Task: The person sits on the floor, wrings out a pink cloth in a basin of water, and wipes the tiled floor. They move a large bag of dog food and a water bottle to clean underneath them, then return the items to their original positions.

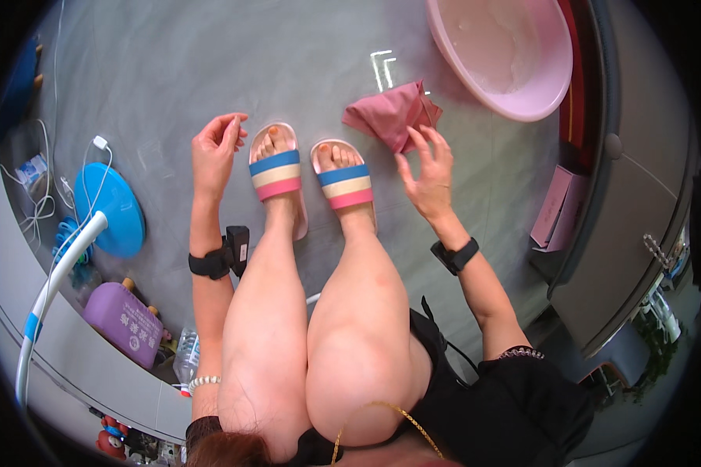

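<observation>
My left hand is held beside the left slipper, its fingers loosely bent and nothing visible in them. On the other side, my right hand has its fingers spread at the lower edge of a pink cloth. Its fingertips overlap the cloth in view; whether they touch it I cannot tell. The cloth lies crumpled on the grey floor. Between my hands are my feet in striped slide slippers. A pink plastic basin with cloudy, slightly foamy liquid stands beyond the cloth at the upper right.
At left are a round blue stand base with a white pole, loose white cables, a purple stool bearing writing, and a clear plastic bottle. A grey cabinet and a pink box border the right side.
</observation>
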Demonstrator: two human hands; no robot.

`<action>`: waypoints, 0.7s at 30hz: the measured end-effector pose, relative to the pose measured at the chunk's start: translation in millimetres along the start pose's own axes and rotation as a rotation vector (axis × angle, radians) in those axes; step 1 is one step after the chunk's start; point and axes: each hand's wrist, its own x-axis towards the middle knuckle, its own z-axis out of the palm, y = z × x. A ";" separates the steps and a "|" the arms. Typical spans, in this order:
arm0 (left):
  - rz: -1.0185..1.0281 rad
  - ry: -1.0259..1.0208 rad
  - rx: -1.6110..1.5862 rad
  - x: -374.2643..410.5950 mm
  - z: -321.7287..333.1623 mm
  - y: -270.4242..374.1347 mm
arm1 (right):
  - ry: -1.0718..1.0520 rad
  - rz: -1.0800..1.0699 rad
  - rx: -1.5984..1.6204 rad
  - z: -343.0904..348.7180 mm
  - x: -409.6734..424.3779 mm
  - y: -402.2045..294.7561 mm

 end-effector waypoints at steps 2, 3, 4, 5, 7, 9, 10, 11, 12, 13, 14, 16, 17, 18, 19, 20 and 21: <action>-0.011 -0.001 0.013 2.7 -0.1 2.8 | -0.013 -0.063 -0.051 18.0 22.3 -4.4; -0.010 -0.002 0.014 5.0 1.4 2.4 | -0.058 -0.084 -0.101 36.6 29.1 5.6; -0.009 -0.008 0.013 8.1 3.8 3.9 | -0.107 -0.046 -0.054 57.9 34.7 18.5; -0.013 0.000 0.032 7.4 1.4 5.6 | -0.063 -0.089 -0.111 70.2 46.2 22.1; -0.025 0.012 0.074 6.9 -2.6 8.8 | 0.024 -0.167 -0.223 84.9 72.4 21.1; -0.009 0.018 0.071 7.2 -6.6 10.8 | 0.070 -0.224 -0.185 97.7 122.6 15.5; 0.003 0.018 0.069 8.6 -9.9 11.4 | 0.100 -0.249 -0.145 103.4 148.9 7.8; 0.009 0.022 0.071 15.0 -10.1 13.5 | 0.121 -0.279 -0.179 106.1 176.2 6.2; 0.009 0.022 0.072 18.2 -9.9 13.9 | 0.124 -0.292 -0.196 107.7 202.9 7.4; 0.000 0.026 0.080 16.5 -10.8 13.5 | 0.182 -0.319 -0.128 103.1 222.0 2.0; -0.003 0.041 0.102 14.3 -15.2 15.5 | 0.137 -0.301 -0.106 93.2 235.7 -12.9; 0.044 0.040 0.098 16.0 -13.8 18.0 | 0.107 -0.299 -0.104 83.6 245.7 -8.1; 0.066 0.038 0.094 14.8 -12.3 19.0 | 0.115 -0.321 -0.112 82.4 242.9 4.2; 0.062 0.045 0.101 10.0 -13.4 19.5 | 0.100 -0.297 -0.016 79.3 231.7 4.6; 0.068 0.037 0.097 8.9 -7.1 23.1 | 0.180 -0.279 -0.131 88.7 220.5 36.4; 0.061 0.048 0.102 3.6 -8.8 21.4 | 0.170 -0.277 -0.101 89.6 199.7 47.3; 0.056 0.064 0.103 -2.7 -11.6 19.0 | 0.161 -0.281 -0.072 85.2 174.7 52.3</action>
